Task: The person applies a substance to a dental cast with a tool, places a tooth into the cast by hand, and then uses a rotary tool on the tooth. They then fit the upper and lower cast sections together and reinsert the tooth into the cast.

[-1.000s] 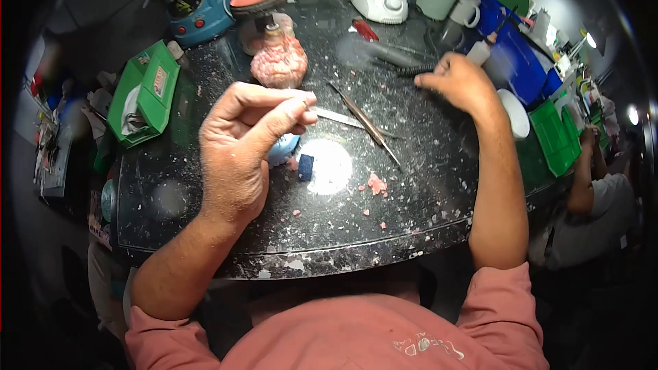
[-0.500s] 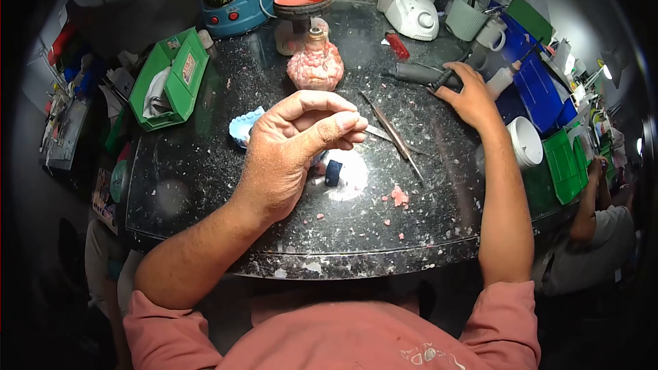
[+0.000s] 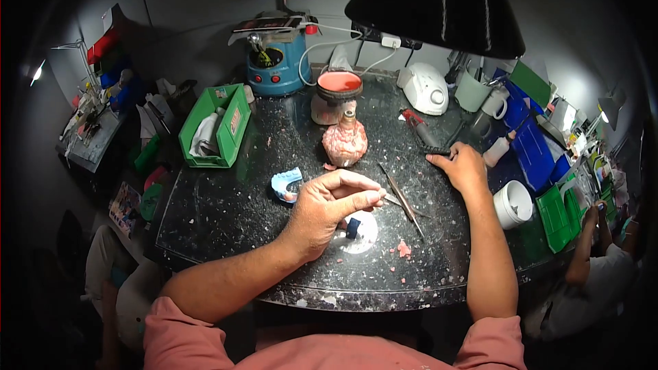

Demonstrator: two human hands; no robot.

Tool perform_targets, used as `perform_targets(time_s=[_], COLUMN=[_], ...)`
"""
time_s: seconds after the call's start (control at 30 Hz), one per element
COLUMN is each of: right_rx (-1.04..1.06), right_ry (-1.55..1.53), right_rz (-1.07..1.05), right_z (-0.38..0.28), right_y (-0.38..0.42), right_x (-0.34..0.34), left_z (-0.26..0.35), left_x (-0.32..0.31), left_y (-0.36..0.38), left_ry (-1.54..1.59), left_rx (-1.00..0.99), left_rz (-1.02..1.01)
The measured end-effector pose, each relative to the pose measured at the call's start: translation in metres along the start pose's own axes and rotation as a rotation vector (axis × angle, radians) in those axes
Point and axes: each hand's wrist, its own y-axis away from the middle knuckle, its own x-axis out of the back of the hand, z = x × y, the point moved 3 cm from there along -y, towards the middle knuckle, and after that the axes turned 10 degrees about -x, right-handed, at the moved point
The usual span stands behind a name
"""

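My left hand [image 3: 336, 209] is raised over the middle of the worktop, thumb and fingertips pinched; what they hold, if anything, I cannot make out. A blue dental model [image 3: 286, 183] lies behind its wrist. Below the fingers, a small dark blue block [image 3: 353, 227] sits in a bright spot of light. Just right of the fingertips lies a slim metal carving tool [image 3: 401, 197], crossing a thin blade. My right hand [image 3: 466, 168] is closed around the near end of a dark grey handheld tool [image 3: 430, 140], which is blurred, near the table's right side.
A lumpy pink wax-covered burner [image 3: 345, 144] stands behind, near a round dish of red wax [image 3: 339, 82]. Green bin [image 3: 218, 127], blue machine [image 3: 277, 62] and white device [image 3: 423, 89] line the back. A white tub [image 3: 513, 204] stands right; a black lamp shade [image 3: 435, 7] hangs above.
The view has tilted up, bringing the lamp shade in. My right hand has closed on the dark grey tool, which has swung round. My left hand keeps its pinch.
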Motion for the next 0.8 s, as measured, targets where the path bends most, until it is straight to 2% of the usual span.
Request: perform_targets(time_s=[0.07, 0.13, 0.2, 0.27, 0.3, 0.33, 0.4, 0.47, 0.53, 0.57, 0.6, 0.7, 0.73, 0.8], right_rx=[-0.019, -0.141, -0.114, -0.131, -0.100, -0.213, -0.401, -0.525, -0.421, -0.395, -0.288, 0.003, -0.030, 0.232], right_ry=[0.013, 0.036, 0.035, -0.126, -0.292, -0.568, -0.852, -1.238, -1.631, -1.696, -1.760, -1.756, -1.762, -1.688], right_rz=[-0.059, -0.181, -0.158, -0.207, -0.269, -0.451, -0.650, -0.749, -0.862, -0.711, -0.694, -0.652, -0.540, -0.488], right_z=[-0.010, -0.012, -0.007, -0.004, 0.010, 0.010, 0.005, 0.001, -0.009, -0.022, -0.024, -0.043, -0.053, -0.058], right_y=[0.002, 0.005, 0.005, 0.006, -0.003, 0.001, 0.006, 0.009, 0.012, 0.021, 0.025, 0.046, 0.055, 0.063], right_x=[0.008, 0.009, 0.008, 0.010, -0.005, -0.008, 0.000, -0.002, -0.004, 0.002, 0.002, 0.012, 0.018, 0.024], left_z=[0.002, 0.004, 0.005, 0.003, 0.002, 0.000, 0.001, 0.005, 0.002, 0.003, 0.003, 0.003, 0.003, 0.004], left_x=[-0.002, -0.005, -0.003, 0.000, 0.001, 0.001, 0.002, 0.000, 0.001, 0.001, 0.001, 0.004, 0.004, 0.004], left_y=[0.002, 0.003, 0.003, 0.003, 0.003, 0.003, 0.003, 0.003, 0.002, 0.001, 0.001, 0.000, 0.000, -0.001], left_ry=[0.041, 0.058, 0.026, -0.009, 0.008, 0.026, 0.009, 0.023, 0.044, 0.037, 0.013, 0.003, -0.022, -0.046], left_rx=[0.020, 0.039, 0.044, 0.054, 0.052, 0.054, 0.119, 0.143, 0.090, 0.088, 0.098, 0.080, 0.084, 0.095], left_rz=[0.023, 0.055, 0.035, 0.020, 0.035, 0.048, 0.072, 0.073, 0.065, 0.078, 0.092, 0.094, 0.099, 0.100])
